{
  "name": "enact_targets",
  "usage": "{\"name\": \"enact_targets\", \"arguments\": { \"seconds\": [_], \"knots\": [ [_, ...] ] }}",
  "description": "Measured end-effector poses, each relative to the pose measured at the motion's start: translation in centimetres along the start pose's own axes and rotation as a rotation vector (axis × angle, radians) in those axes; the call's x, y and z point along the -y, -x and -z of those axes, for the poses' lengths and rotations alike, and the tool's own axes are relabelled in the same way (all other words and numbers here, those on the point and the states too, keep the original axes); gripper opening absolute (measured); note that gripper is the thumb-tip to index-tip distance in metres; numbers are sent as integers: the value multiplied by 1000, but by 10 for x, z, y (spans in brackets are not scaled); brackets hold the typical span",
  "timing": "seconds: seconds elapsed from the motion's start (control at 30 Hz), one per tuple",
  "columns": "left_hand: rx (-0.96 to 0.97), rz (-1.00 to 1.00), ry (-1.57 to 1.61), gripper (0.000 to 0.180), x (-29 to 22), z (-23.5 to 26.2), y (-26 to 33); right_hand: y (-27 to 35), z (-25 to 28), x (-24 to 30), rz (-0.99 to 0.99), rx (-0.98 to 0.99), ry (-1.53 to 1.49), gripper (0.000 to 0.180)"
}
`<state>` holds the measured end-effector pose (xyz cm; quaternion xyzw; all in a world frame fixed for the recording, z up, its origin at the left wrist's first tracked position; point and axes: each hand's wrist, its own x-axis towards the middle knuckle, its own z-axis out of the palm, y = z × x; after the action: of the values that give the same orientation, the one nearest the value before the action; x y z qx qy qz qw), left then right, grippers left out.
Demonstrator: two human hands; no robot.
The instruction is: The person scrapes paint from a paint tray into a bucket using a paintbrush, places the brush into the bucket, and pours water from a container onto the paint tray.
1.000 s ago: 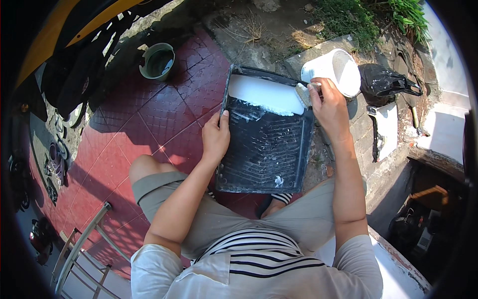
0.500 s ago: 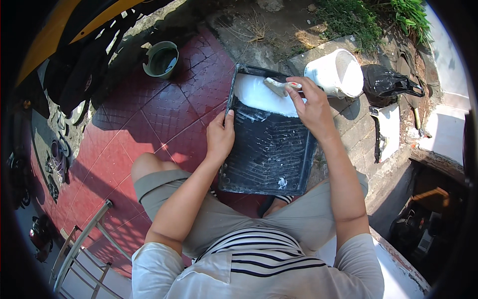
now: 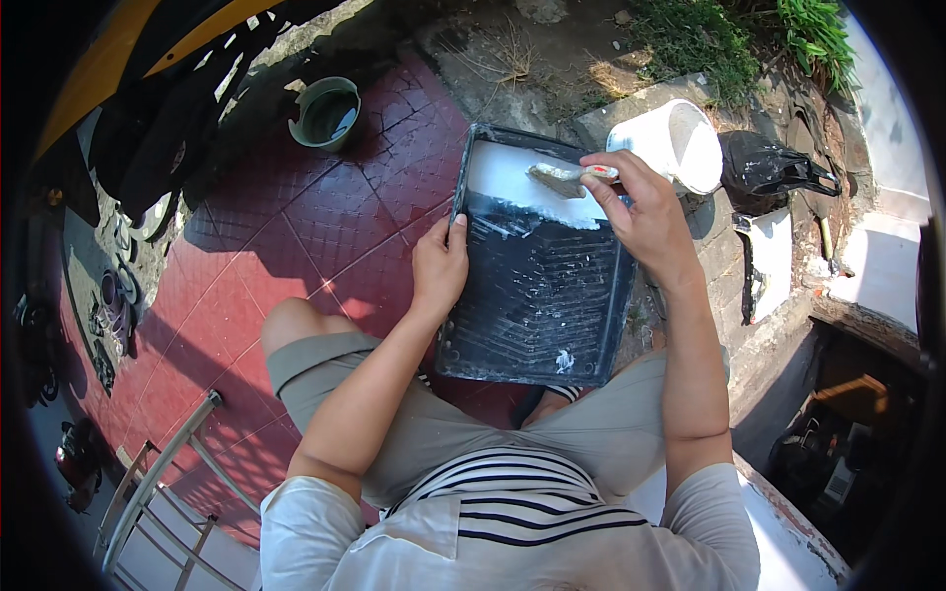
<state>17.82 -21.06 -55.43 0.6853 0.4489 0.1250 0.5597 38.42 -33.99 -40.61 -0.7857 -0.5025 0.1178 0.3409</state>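
A black paint tray [image 3: 532, 325] is held tilted over my lap, with white paint [image 3: 501, 169] pooled in its far end. White streaks and specks mark the ribbed slope nearer me. My left hand [image 3: 439, 266] grips the tray's left rim, thumb on top and fingers hidden beneath. Between the thumb and fingers of my right hand [image 3: 650, 219] is the handle of a paintbrush [image 3: 557, 181], smeared with white. The brush head lies over the paint, close to or touching its surface.
A white bucket [image 3: 650, 143] stands beyond the tray at right, beside a black plastic bag [image 3: 769, 163]. On the red tiles [image 3: 325, 217] at far left is a green bucket [image 3: 326, 113]. A metal rack [image 3: 158, 473] stands at lower left, and a dark opening [image 3: 838, 433] lies right.
My right hand has moved slightly right and nearer me with the paintbrush. The brush head has shifted nearer too, and more dark tray shows at the paint's near left edge.
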Motion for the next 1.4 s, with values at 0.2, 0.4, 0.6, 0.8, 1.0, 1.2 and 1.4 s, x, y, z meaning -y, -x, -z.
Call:
{"name": "enact_targets", "arguments": {
  "seconds": [0.2, 0.4, 0.6, 0.8, 1.0, 1.2, 1.4],
  "knots": [
    [9, 27, 1, 40, -5, -2, 2, 6, -15, -5, 27, 116, -1, 20],
    [28, 32, 5, 41, -2, -3, 3, 1, -34, -15, 130, 69, 50, 19],
    [15, 14, 4, 41, -3, -2, 5, -3, -27, -13, 141, -36, 105, 18],
    [50, 23, 0, 41, -14, -1, 7, -7, -47, -11, 246, -43, 74, 19],
    [20, 14, -10, 40, -8, -2, 6, -4, -39, -3, 172, 93, 19, 18],
    [39, 17, -22, 39, -12, -1, 6, -9, -39, -10, 177, -29, 72, 20],
    [49, 30, -14, 38, -9, -3, 5, -9, -59, -17, 268, -10, -9, 21]
  ]
}}
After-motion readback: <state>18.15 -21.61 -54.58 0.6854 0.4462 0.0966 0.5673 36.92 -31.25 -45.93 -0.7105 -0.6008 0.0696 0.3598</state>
